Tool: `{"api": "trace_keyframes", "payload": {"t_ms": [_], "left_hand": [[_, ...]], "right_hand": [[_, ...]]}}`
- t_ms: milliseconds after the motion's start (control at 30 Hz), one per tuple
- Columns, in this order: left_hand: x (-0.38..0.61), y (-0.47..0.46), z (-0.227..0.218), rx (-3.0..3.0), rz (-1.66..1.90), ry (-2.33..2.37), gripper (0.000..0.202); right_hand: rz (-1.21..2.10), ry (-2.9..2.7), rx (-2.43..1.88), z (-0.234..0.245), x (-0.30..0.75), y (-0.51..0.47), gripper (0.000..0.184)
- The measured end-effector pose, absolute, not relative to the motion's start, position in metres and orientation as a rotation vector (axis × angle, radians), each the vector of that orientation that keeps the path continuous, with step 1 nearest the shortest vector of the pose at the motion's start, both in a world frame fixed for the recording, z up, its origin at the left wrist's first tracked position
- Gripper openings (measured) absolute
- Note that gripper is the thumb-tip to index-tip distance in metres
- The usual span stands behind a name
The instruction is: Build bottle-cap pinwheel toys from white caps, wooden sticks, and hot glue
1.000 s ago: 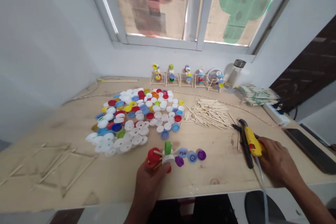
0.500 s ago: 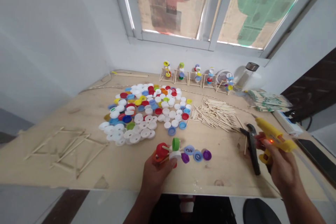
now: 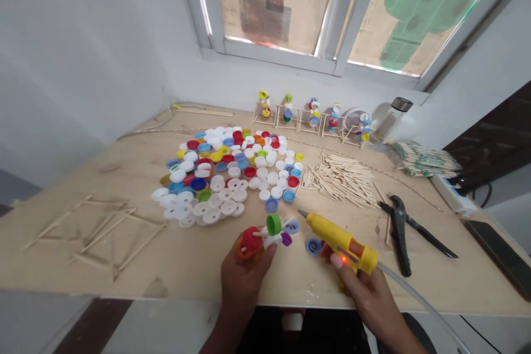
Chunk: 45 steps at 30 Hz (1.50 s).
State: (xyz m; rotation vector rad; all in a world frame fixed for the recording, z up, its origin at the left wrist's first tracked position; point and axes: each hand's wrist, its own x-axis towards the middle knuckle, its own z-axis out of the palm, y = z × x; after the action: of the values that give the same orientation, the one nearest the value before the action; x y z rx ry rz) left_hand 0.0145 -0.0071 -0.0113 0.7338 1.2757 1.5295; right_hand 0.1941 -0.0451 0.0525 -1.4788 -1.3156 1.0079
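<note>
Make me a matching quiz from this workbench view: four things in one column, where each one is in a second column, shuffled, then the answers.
Things
1. yellow plastic glue gun
2. black metal pliers
3. pinwheel of plastic bottle caps on wooden sticks
4. row of small cap-and-stick models

Places
A. held in the left hand
B. lying on the wooden table, right of the glue gun
C. standing at the back of the table, under the window
D. gripped in the right hand

Pairs: 1-D, 2-B, 3-A, 4-C.
</note>
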Motion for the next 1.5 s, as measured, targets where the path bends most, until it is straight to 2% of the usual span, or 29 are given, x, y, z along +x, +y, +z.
{"api": "trace_keyframes", "payload": {"t_ms": [233, 467, 1067, 1500], "left_hand": [[0.014, -0.007, -0.007, 0.837, 1.561, 1.396, 0.040], [0.014, -0.008, -0.004, 0.868, 1.549, 1.433, 0.039], [0.014, -0.008, -0.010, 0.853, 1.489, 1.553, 0.046], [0.012, -0.009, 0.002, 0.957, 1.454, 1.607, 0.042]], "right_hand": [[0.854, -1.614, -1.508, 0.061, 0.189, -0.048, 0.022], [0.478, -1.808, -1.510, 0.052, 0.187, -0.047, 0.014], [0.345, -1.912, -1.450, 0.053, 0.181, -0.042, 0.020], [0.294, -1.930, -1.442, 0.048, 0.181, -0.041, 0.021]]}}
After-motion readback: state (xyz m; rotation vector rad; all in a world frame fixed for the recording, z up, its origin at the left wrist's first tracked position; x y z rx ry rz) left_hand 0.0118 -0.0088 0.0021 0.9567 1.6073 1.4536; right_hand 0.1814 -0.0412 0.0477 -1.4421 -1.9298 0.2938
